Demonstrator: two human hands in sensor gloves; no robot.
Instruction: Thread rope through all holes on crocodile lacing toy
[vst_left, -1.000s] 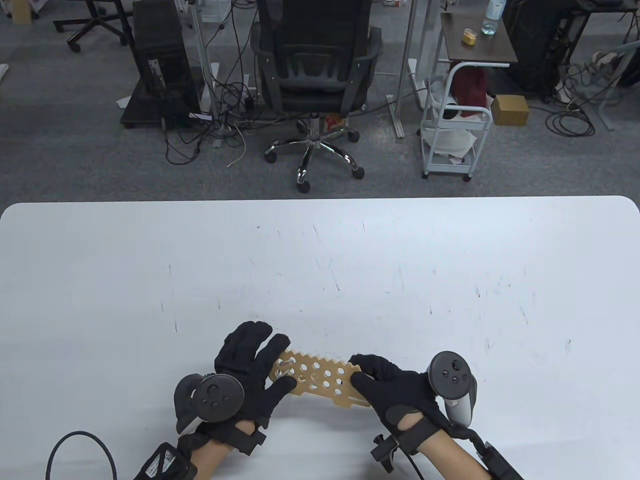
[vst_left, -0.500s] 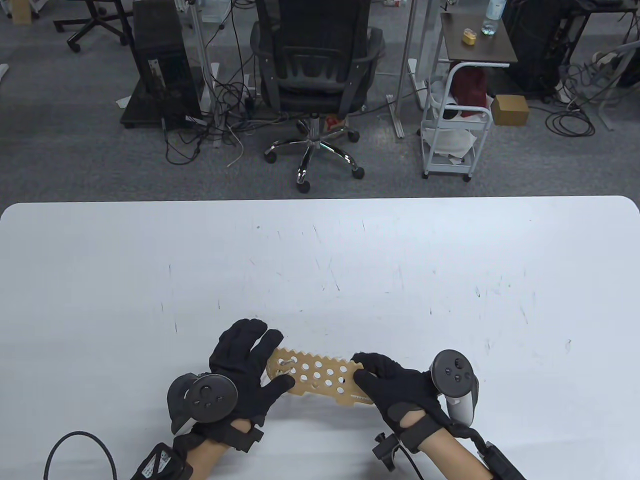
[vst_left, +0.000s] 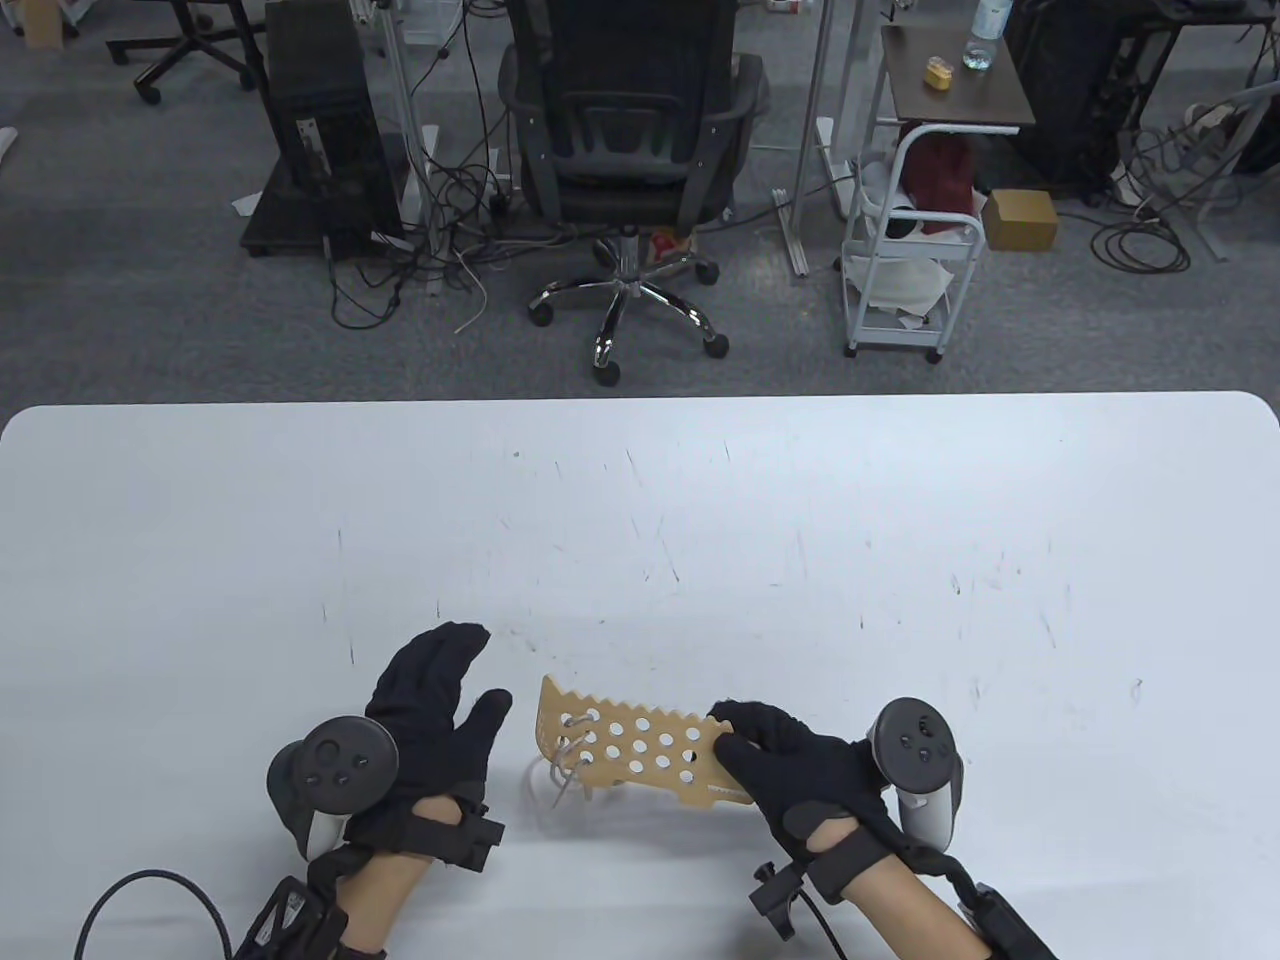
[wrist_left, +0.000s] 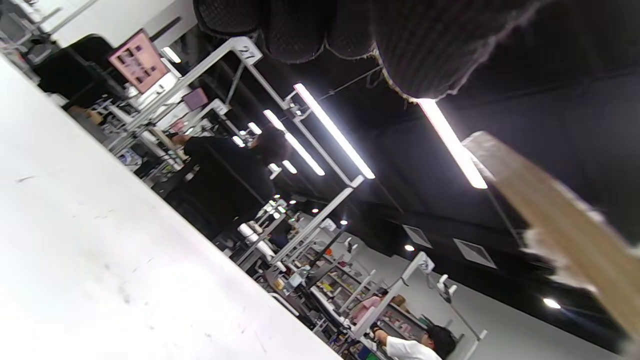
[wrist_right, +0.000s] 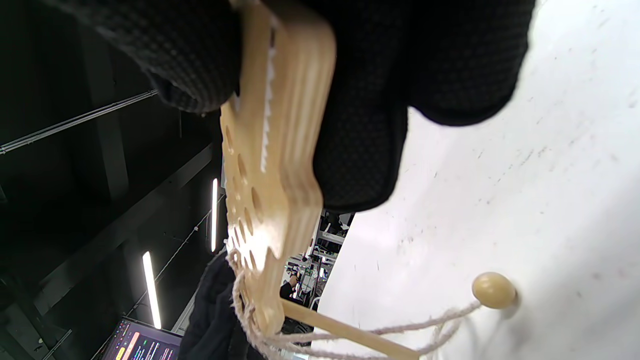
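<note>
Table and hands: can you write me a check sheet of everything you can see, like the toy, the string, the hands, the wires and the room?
Surface: white table, scuffed with small dark marks.
Job's things: wooden crocodile toy held off the table at one end; rope laced through a few holes at the free end, most holes empty; rope's wooden bead lies on the table.
Clutter: nothing seen on the table.
Grips: right hand pinches the toy's end; left hand is apart from the toy, fingers straight, holding nothing.
Cables: black cable loops by the left wrist; tangled wires on the floor.
Surroundings: office chair, white cart, grey carpet.
</note>
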